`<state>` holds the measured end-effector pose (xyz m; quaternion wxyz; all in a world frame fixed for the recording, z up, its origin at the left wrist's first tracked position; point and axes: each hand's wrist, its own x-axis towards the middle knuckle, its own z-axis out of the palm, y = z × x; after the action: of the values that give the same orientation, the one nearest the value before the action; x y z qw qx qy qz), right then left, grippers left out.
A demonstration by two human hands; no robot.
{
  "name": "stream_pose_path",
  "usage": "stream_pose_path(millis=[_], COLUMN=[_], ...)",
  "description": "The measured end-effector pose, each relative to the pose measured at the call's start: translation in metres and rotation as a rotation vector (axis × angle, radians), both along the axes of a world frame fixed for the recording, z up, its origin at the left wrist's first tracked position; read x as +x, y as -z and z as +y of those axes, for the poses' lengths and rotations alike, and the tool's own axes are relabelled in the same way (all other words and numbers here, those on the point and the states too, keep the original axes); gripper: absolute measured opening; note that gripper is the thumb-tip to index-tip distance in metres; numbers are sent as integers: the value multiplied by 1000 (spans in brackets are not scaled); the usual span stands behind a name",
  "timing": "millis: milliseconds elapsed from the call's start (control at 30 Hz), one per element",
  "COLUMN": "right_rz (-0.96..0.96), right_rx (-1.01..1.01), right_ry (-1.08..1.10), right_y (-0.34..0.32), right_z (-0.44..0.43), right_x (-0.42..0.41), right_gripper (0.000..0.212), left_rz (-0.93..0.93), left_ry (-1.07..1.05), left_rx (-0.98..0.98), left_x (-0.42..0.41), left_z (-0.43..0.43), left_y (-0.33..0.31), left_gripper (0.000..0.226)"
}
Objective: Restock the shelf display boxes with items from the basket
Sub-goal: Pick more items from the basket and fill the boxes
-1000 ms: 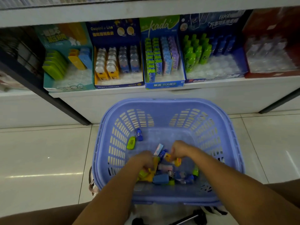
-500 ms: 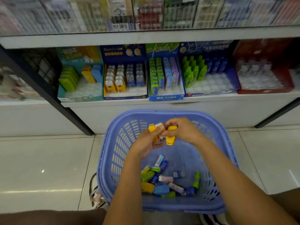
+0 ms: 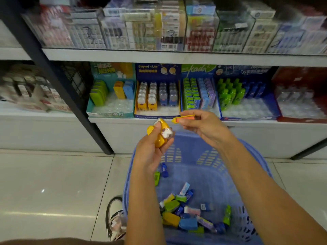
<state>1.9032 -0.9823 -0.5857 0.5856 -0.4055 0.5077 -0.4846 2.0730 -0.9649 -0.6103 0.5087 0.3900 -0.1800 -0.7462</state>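
Hands parted since half a second ago: then held together above the basket's [image 3: 191,145] middle, now drawn apart and raised to the level of the shelf's [image 3: 127,120] front edge. Yellow bear-faced cases [image 3: 161,134], two or more, are held in the left hand [image 3: 150,156], fingers curled round them from below. A thin yellow-and-orange piece [image 3: 185,119] is pinched edge-on between thumb and fingertips of the right hand [image 3: 205,128], just short of the shelf's front edge. Remaining stock [image 3: 185,214] is seen heaped toward the basket's near wall, with two strays by its left wall. Step judged: sorting and carrying, picked items not yet placed. A match for the bear-faced cases is seen in the left columns of the navy box [image 3: 155,69]; flat yellow cases are also stood in the teal box [image 3: 113,71] beside it. Which box the thin piece belongs to cannot be told. Next move is judged to need a reach over a box's low front lip, each item set upright behind its own colour, one at a time.
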Motion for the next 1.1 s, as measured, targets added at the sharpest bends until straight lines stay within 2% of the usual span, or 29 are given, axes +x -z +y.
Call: stream_pose_path(millis=[100, 233, 333, 433, 600, 733, 900, 1000, 1100], right_rz=[50, 454, 611, 857, 1222, 1224, 1329, 1316, 1365], right_rx=[-29, -243, -426, -562, -465, -467, -413, -376, -503], right_ry=[-49, 58, 19, -56, -235, -291, -331, -228, -160], right_y=[-11, -32, -43, -41, -22, -24, -19, -10, -11], right_z=[-17, -55, -90, -124, -163, -174, -184, -185, -180], right_x=[15, 60, 99, 131, 160, 167, 177, 182, 182], right_gripper=[22, 26, 22, 22, 29, 30, 39, 38, 33], left_rz=[-22, -101, -139, -194, -211, -217, -222, -221, -215], left_ry=[-141, -280, -394, -425, -452, -467, -437, -404, -382], left_rx=[12, -54, -104, -121, -119, -110, -128, -159, -182], left_x=[23, 62, 86, 98, 110, 119, 121, 120, 119], left_z=[-9, -32, -41, -39, -42, -44, -42, -42, -42], left_y=[-1, -7, -9, -3, 8, 17, 23, 22, 18], left_gripper=[21, 12, 10, 8, 12, 18, 18, 15, 15])
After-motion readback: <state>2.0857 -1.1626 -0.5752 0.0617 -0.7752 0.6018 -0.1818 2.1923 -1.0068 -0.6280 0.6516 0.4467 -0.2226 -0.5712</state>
